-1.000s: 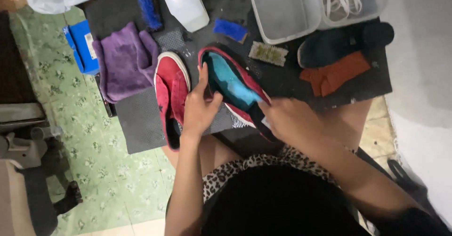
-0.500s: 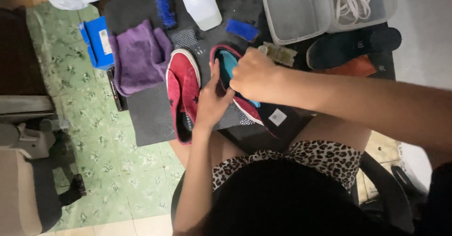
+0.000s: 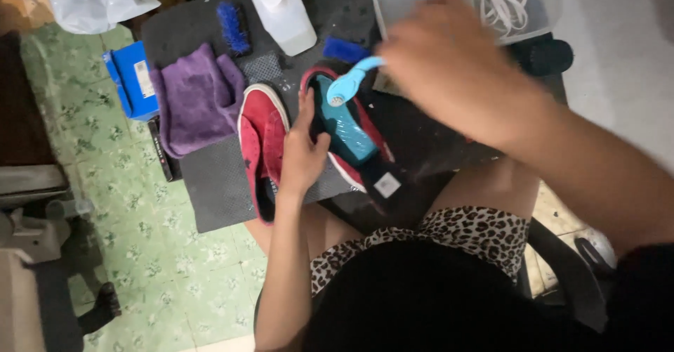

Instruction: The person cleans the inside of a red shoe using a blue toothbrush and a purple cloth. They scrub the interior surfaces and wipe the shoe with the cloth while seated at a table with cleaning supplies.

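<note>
Two red sneakers lie on the dark mat (image 3: 217, 190) across our lap, and our left hand (image 3: 303, 157) sits between them. Its fingers are spread and pressed down, thumb on the turquoise insole of the right-hand sneaker (image 3: 351, 148), palm and fingers over the edge of the left-hand sneaker (image 3: 258, 138); it steadies rather than clasps, so the hand is open and flat.

Our right hand (image 3: 456, 71) is raised above that sneaker, blurred, its fingers closed round the handle of a light-blue brush (image 3: 347, 85). The brush's round head hangs just above the insole; whether it touches we cannot tell.

Beyond the left hand's fingertips stands a white plastic bottle (image 3: 281, 11), with a small blue brush (image 3: 232, 27) beside it. Outward from the left hand's knuckle side a purple cloth (image 3: 193, 99) is bunched on the mat, and past it lies a blue box (image 3: 130, 78). Behind the right hand sits a clear plastic tub (image 3: 393, 1) holding white laces (image 3: 502, 4).
</note>
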